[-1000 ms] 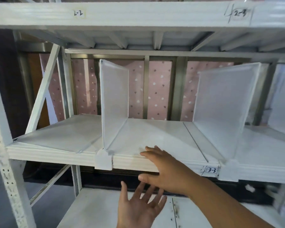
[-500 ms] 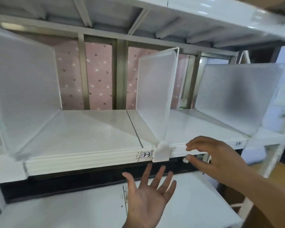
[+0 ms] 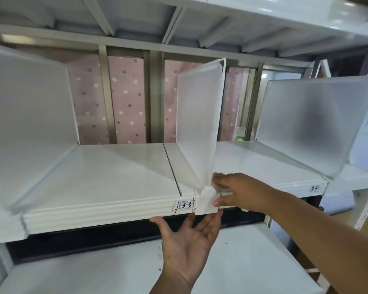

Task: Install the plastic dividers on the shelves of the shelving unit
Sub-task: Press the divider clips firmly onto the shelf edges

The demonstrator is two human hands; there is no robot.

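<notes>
The shelf is painted white; the dividers are frosted, translucent white; behind, a pink curtain is dotted with white and mauve spots.

Middle divider: frosted translucent plastic, matt, fine grain; its front clip opaque white plastic, smooth. Dividers toward the shelf's left edge and right edge looked the same frosted stock. Shelf: white-painted metal, smooth with a soft sheen, front lip ribbed. Label looked like paper, handwritten. Backing cloth: pink, spotted, matt.
</notes>
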